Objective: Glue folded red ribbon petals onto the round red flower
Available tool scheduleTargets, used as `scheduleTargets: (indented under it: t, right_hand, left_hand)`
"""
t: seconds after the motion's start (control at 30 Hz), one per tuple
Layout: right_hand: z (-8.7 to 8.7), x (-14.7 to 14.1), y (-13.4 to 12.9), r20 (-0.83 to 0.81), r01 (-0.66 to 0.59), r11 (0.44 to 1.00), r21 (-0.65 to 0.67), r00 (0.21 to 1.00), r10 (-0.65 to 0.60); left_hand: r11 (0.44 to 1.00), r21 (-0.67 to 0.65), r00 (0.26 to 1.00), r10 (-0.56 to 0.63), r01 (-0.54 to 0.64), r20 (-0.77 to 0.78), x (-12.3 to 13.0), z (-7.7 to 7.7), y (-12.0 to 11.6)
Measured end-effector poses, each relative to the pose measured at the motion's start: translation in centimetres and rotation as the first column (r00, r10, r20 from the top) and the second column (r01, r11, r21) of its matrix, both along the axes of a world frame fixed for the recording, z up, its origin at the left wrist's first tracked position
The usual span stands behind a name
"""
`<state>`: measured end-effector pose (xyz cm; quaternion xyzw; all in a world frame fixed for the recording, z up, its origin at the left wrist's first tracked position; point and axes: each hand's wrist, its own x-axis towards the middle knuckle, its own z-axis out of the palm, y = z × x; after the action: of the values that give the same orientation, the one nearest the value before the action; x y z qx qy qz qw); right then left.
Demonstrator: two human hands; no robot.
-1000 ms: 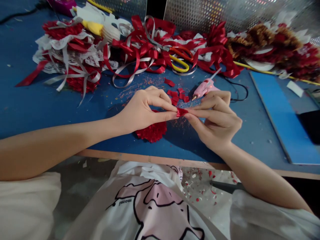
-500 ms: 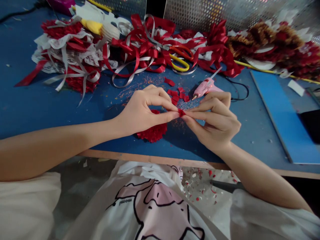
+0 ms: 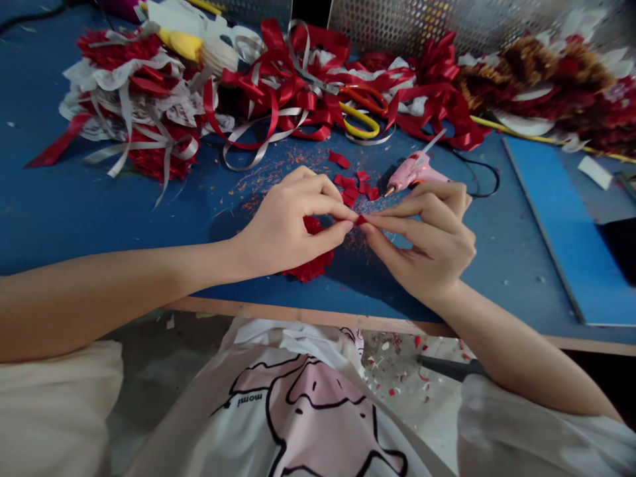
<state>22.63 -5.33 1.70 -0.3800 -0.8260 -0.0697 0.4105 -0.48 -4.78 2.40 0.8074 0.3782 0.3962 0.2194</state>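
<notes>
Between my two hands I pinch a small piece of red ribbon [image 3: 360, 220]. My left hand [image 3: 293, 222] grips its left side with thumb and forefinger, and my right hand [image 3: 427, 232] has its right side between the fingertips. Beneath my left hand a round, ruffled red rosette [image 3: 311, 265] lies on the table, partly covered by that hand. Several cut red ribbon pieces [image 3: 350, 189] lie just beyond my fingertips. Behind my right hand rests a pink glue gun [image 3: 412, 171], its nozzle pointing toward the cut pieces.
Scissors [image 3: 360, 119] with orange and yellow handles lie among tangled red ribbons [image 3: 298, 99] at the back. White lace [image 3: 114, 93] with red ruffles is heaped at left, brown and red trimmings [image 3: 551, 86] at right. A blue board [image 3: 561, 225] lies on the right.
My fingertips have shifted slightly on the small ribbon piece, and less of it shows between them. The left hand covers a little more of the rosette. The view has moved slightly.
</notes>
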Motion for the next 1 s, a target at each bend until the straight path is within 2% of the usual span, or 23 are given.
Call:
scheduleTargets:
  t: [0.1,0.23,0.37,0.5,0.6,0.8,1.0]
  right_hand:
    - [0.0,0.1,0.0,-0.031,0.016,1.0,0.001,0.999,-0.016]
    - [0.1,0.2,-0.1,-0.038,-0.02,1.0,0.0,0.999,0.02]
    - [0.1,0.4,0.0,-0.047,-0.092,0.995,0.042,0.994,0.094]
    - [-0.2,0.6,0.1,-0.001,-0.042,0.999,0.019,0.999,0.042]
    - [-0.4,0.7,0.1,0.024,-0.031,0.999,0.01,0.999,0.031]
    - [-0.2,0.5,0.2,-0.02,-0.194,0.977,0.091,0.98,0.196]
    - [0.2,0.3,0.2,0.034,-0.193,0.977,0.09,0.981,0.19]
  left_hand:
    - [0.994,-0.091,0.998,-0.057,0.059,0.026,-0.2,0.2,0.2]
    - [0.961,-0.241,0.984,-0.105,0.138,0.143,-0.4,-0.1,0.9]
    - [0.935,-0.292,0.963,-0.137,0.204,0.234,-0.3,-0.7,1.5]
    - [0.898,-0.364,0.952,-0.158,0.249,0.262,-0.3,-0.8,1.8]
    - [0.874,-0.397,0.947,-0.185,0.281,0.262,-0.4,-0.7,2.0]
    - [0.856,-0.373,0.923,-0.261,0.357,0.284,-0.7,-0.9,2.4]
    - [0.817,-0.434,0.916,-0.267,0.38,0.299,-0.8,-0.6,2.4]
